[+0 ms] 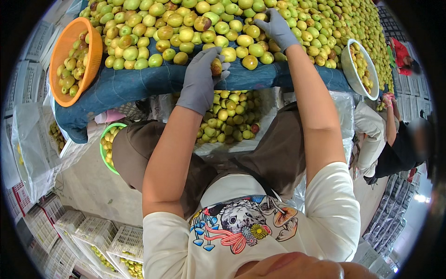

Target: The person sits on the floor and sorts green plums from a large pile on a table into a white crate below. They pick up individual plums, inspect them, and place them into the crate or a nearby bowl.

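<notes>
My left hand (202,75), in a grey glove, holds a brownish-green fruit (216,67) with its fingers curled round it, above the near edge of a blue cloth (244,77). Farther off and to the right, my right hand (277,28), gloved alike, reaches into the heap of green and yellow jujube-like fruits (177,21). Its thumb and fingers are at a yellowish fruit (260,16); whether they grip it is hard to tell. Below the cloth's edge, between my knees, a crate lined with clear plastic holds more such fruits (230,117).
An orange plastic basket (95,59) of fruits stands left, a white basket (373,75) right. A green-rimmed basket (103,153) is by my left knee. Stacked crates (94,228) stand lower left. A co-worker in black (393,153) sits at right; another person in red (400,55) is farther off.
</notes>
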The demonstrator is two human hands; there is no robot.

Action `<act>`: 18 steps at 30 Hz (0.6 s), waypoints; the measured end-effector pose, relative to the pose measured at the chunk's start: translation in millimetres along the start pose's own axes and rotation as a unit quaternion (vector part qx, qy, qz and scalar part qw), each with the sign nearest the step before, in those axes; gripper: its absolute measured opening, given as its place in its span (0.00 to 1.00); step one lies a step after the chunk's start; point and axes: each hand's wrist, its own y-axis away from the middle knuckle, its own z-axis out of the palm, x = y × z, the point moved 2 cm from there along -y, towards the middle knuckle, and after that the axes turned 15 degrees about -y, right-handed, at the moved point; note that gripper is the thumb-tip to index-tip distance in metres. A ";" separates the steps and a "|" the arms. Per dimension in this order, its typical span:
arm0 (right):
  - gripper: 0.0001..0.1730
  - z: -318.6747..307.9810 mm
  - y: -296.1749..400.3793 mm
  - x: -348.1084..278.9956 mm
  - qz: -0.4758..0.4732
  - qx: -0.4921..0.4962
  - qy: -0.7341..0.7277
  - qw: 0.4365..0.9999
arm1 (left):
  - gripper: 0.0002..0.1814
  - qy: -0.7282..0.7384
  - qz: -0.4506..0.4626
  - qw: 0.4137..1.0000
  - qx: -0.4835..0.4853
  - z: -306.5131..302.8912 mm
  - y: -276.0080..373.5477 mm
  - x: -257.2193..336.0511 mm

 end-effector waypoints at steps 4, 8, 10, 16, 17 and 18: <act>0.28 -8.2 19.1 -58.0 0.048 -0.122 -0.081 0.988 | 0.18 -0.008 0.004 1.000 -0.028 -2.3 0.2 -3.0; 0.28 -20.4 43.0 -98.0 0.007 -0.223 -0.272 0.936 | 0.22 -0.018 0.021 0.998 -0.054 6.1 3.7 0.8; 0.29 -20.3 59.4 -124.6 0.027 -0.269 -0.300 0.915 | 0.24 0.033 0.034 0.995 -0.083 9.4 4.0 -0.7; 0.21 -25.4 67.0 -122.8 0.000 -0.281 -0.181 0.943 | 0.26 0.069 0.057 0.985 -0.145 9.2 2.2 -2.0; 0.20 -20.9 70.6 -117.0 -0.005 -0.278 -0.119 0.953 | 0.26 0.070 0.054 0.987 -0.137 7.6 1.5 -3.0; 0.20 -14.2 74.0 -113.7 -0.011 -0.275 -0.058 0.960 | 0.25 0.075 0.055 0.988 -0.125 5.9 0.2 -2.6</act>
